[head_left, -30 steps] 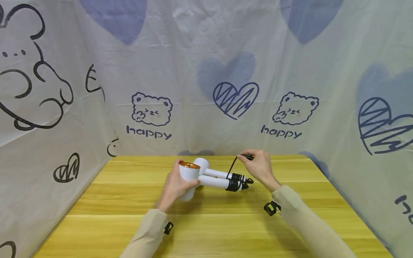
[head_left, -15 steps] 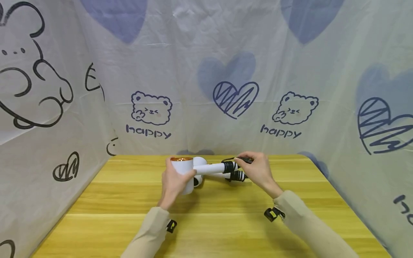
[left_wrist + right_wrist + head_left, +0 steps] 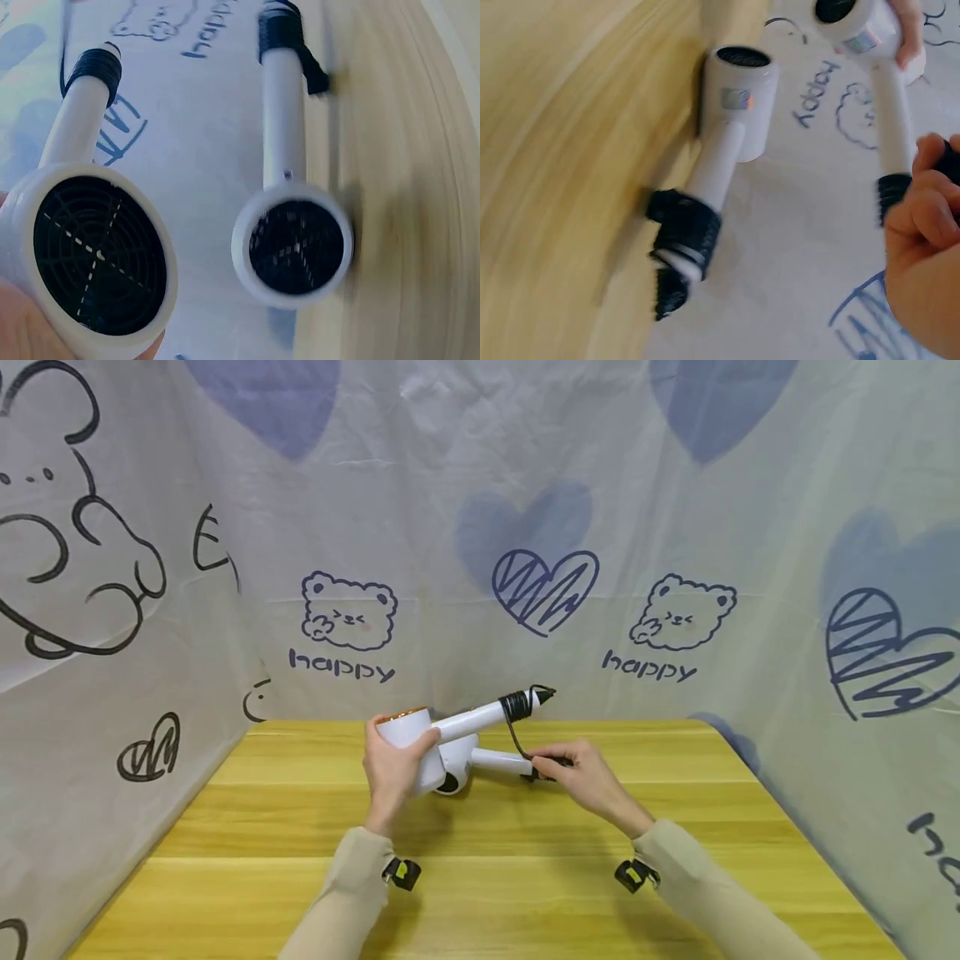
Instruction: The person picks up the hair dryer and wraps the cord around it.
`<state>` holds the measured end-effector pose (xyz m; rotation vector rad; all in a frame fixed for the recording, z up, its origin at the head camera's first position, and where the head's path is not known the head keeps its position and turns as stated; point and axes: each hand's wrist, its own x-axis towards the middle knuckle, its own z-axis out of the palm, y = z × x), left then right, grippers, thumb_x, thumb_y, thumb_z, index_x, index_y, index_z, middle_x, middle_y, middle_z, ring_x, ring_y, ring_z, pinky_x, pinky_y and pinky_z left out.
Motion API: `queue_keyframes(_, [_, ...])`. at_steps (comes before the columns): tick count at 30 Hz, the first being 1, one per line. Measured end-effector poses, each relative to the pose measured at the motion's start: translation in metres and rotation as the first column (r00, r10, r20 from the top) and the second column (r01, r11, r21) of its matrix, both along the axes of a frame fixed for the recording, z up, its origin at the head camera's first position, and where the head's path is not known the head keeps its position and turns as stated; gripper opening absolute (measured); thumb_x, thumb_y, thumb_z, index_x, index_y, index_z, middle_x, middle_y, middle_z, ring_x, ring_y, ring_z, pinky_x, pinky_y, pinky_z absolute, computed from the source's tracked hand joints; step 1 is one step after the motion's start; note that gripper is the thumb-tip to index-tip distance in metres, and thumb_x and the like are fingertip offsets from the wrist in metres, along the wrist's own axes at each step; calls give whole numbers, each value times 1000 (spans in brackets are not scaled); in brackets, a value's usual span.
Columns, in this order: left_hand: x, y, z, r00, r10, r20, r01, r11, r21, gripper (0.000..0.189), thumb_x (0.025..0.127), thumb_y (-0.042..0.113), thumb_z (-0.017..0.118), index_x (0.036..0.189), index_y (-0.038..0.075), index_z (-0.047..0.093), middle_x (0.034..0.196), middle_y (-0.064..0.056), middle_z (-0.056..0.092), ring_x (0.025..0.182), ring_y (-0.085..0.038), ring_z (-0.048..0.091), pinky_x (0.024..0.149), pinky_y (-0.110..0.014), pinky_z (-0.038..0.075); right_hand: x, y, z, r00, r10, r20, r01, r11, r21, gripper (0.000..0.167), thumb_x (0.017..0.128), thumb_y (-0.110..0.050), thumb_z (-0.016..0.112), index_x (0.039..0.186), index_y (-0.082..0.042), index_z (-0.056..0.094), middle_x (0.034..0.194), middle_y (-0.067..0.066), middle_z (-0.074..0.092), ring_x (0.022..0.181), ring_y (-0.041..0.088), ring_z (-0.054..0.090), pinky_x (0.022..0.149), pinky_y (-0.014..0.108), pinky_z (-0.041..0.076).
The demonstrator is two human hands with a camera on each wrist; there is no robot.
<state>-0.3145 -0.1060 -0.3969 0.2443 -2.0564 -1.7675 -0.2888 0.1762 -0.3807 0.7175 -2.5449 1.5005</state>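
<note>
My left hand grips the barrel of a white hair dryer, raised off the table with its handle tilted up to the right. Black cord is wound round the handle's end, and a loose length hangs from it. My right hand pinches the black end of that loose length; whether it is the plug cannot be made out. A second white hair dryer lies on the table behind, its handle also wrapped in black cord. The left wrist view shows the held dryer's black rear grille.
The wooden table runs back to a white cloth printed with hearts and bears. More of this cloth hangs along the left and right sides. Each wrist carries a small black strapped device.
My left hand has lifted the held dryer and tipped its handle upward, away from the second one. My right hand has moved down slightly with the cord's end.
</note>
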Motion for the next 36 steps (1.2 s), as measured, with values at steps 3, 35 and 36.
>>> queue_keyframes(3, [-3, -4, 0, 998, -63, 6, 62, 991, 123, 84, 71, 27, 86, 139, 13, 37, 122, -15, 52, 102, -28, 55, 80, -41, 56, -10, 7, -3, 967, 106, 232, -82, 990, -114, 35, 97, -22, 60, 124, 0, 66, 85, 1, 66, 62, 4, 46, 56, 17, 40])
queue_keyframes(35, [-3, -25, -10, 820, -554, 143, 572, 806, -151, 77, 71, 19, 84, 133, 5, 41, 115, -21, 56, 84, -28, 65, 64, -39, 60, -53, 14, -22, 875, 189, 445, -203, 979, -15, 23, 86, -15, 75, 96, -1, 60, 90, 7, 64, 79, 16, 66, 72, 33, 61])
queue_keyframes(36, [-2, -26, -11, 830, -537, 152, 557, 815, -162, 76, 70, 19, 85, 132, 4, 42, 114, -20, 57, 83, -28, 65, 64, -38, 60, -52, 10, -25, 882, 184, 433, -187, 982, -35, 24, 86, -15, 75, 97, -1, 59, 89, 7, 63, 79, 16, 67, 73, 33, 61])
